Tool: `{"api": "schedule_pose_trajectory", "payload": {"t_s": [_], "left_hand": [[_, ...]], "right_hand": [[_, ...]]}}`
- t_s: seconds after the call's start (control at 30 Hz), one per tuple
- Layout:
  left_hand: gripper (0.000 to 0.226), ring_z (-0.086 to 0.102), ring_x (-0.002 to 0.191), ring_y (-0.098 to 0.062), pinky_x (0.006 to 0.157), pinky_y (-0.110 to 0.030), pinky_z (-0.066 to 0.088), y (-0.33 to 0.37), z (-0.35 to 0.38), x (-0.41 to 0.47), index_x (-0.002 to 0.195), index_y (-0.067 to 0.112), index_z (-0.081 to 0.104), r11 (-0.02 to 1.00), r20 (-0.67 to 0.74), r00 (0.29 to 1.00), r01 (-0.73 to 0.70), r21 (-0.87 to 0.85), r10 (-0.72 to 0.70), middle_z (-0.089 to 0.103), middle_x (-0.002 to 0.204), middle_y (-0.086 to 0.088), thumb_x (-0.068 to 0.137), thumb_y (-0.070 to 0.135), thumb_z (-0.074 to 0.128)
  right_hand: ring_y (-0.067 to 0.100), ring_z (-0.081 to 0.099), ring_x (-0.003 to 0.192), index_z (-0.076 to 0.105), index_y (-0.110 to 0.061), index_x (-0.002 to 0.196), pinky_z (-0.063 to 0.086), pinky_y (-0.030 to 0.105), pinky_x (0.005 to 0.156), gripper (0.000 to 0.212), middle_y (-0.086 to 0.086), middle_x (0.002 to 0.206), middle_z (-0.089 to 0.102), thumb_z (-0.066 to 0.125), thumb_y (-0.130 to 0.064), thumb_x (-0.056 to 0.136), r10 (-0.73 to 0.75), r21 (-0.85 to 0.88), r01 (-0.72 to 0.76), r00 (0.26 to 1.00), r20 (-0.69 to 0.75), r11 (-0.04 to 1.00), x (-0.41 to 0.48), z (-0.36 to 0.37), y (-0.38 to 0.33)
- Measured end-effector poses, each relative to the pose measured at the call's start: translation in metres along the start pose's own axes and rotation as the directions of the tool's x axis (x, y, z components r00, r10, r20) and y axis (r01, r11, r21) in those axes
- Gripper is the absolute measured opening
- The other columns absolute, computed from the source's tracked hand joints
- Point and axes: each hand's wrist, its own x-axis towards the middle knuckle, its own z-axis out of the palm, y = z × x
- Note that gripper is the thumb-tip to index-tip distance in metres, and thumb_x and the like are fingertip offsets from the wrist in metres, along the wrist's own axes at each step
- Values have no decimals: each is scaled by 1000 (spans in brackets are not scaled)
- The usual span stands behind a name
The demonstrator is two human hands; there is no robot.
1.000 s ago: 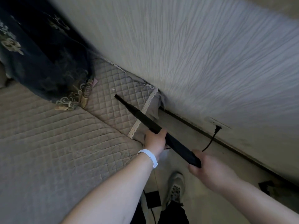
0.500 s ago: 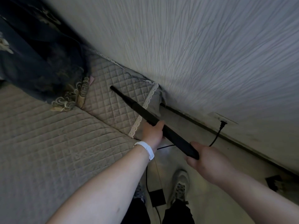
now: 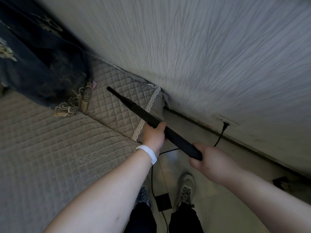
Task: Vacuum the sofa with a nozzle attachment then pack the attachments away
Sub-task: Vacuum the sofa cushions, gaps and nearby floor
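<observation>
A long black crevice nozzle (image 3: 138,110) slants from lower right to upper left, its narrow tip over the quilted beige armrest of the sofa (image 3: 50,148). My left hand (image 3: 154,136), with a white band on the wrist, grips the nozzle at its middle. My right hand (image 3: 207,161) grips its thick rear end. Whatever the nozzle joins to is hidden behind my right hand.
A dark blue cushion (image 3: 42,69) with gold lace trim leans at the sofa's back left. A textured white wall (image 3: 218,56) runs close on the right, with a plug (image 3: 225,126) in a low socket and a black cable (image 3: 152,179) trailing over the floor between my shoes.
The nozzle tip has slid a little up and left along the armrest. Both hands kept their grip and moved with it.
</observation>
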Motion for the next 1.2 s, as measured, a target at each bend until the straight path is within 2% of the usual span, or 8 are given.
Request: {"api": "schedule_pose_trajectory", "payload": {"t_s": [0.2,0.33,0.47,0.63,0.83,1.03,1.1,1.2], "left_hand": [[73,68,101,-30,87,-46,60,15,-4,-50,122,14,52,1000,-66,997,-31,-2,31,66,118,-12,61,50,70],[34,65,99,-27,63,-31,58,25,-8,-93,116,9,48,997,-31,998,-58,-52,56,62,112,-11,90,23,65],[32,66,99,-23,66,-31,56,25,-15,-133,119,13,45,998,6,999,-53,-17,53,59,117,-10,94,21,64],[40,65,101,-25,68,-33,59,24,-25,-189,125,13,39,999,157,986,-51,-7,51,56,122,-14,94,19,64],[41,66,93,-23,51,-20,54,19,-47,-251,125,7,35,995,362,929,-93,35,74,54,117,-15,95,17,62],[43,68,103,-25,77,-35,62,-10,-72,-303,121,9,38,975,501,865,-135,177,29,56,124,-17,91,25,65],[46,68,102,-25,77,-35,61,-25,-78,-319,124,8,39,965,527,850,-145,221,7,56,124,-16,90,25,65],[45,69,83,-18,69,-29,57,-48,-82,-345,126,9,41,945,572,819,-149,290,-47,58,120,-12,91,26,64]], "right_hand": [[15,61,71,54,-35,107,47,32,59,20,-7,79,62,60,-45,90,-69,-37,69,997,-20,997,-41,-25,-7],[8,56,64,52,-36,107,40,28,51,23,-7,74,59,59,-50,91,-98,-41,96,995,-36,994,-79,-37,-10],[11,58,70,51,-38,108,43,30,57,24,-10,78,59,60,-51,89,-74,-60,70,995,-68,996,-122,-41,-10],[19,57,79,53,-35,114,41,31,63,31,-8,86,59,61,-51,89,31,-57,-39,991,-128,998,-189,-37,-15],[21,59,83,53,-34,118,48,33,69,36,-6,91,63,62,-51,89,190,21,-190,954,-233,982,-277,-6,-33],[11,58,77,53,-38,113,48,33,68,29,-9,86,61,61,-51,89,320,172,-279,901,-294,945,-364,45,-46],[11,58,77,53,-38,112,48,32,68,28,-9,85,61,61,-52,89,364,212,-310,882,-299,927,-389,62,-45],[11,58,75,54,-37,106,46,31,63,24,-9,82,60,60,-52,89,420,256,-350,851,-314,901,-427,86,-41]]}}
